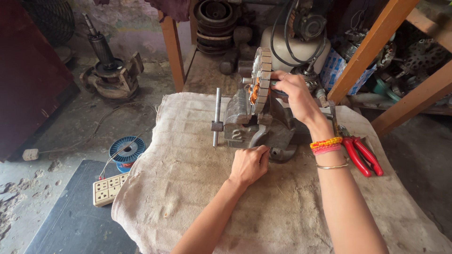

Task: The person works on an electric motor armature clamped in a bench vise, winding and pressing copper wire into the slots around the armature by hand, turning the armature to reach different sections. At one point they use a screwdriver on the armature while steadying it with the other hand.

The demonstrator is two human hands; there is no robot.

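Two hands busy: right hand (pixel 293 91) gripping stator (pixel 260 80) clamped in vise (pixel 256 124); left hand (pixel 249 164) closed near base. Stator could tilt if clamped loosely.

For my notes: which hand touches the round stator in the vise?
The right hand, with bracelets, touches the stator; the left hand rests lower, at the vise base.

The right hand (pixel 293 91) hides the far side of the stator (pixel 261 80).

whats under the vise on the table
A worn burlap cloth lies under the bench vise, draped over the whole table. The tabletop itself is covered, so its surface cannot be seen.
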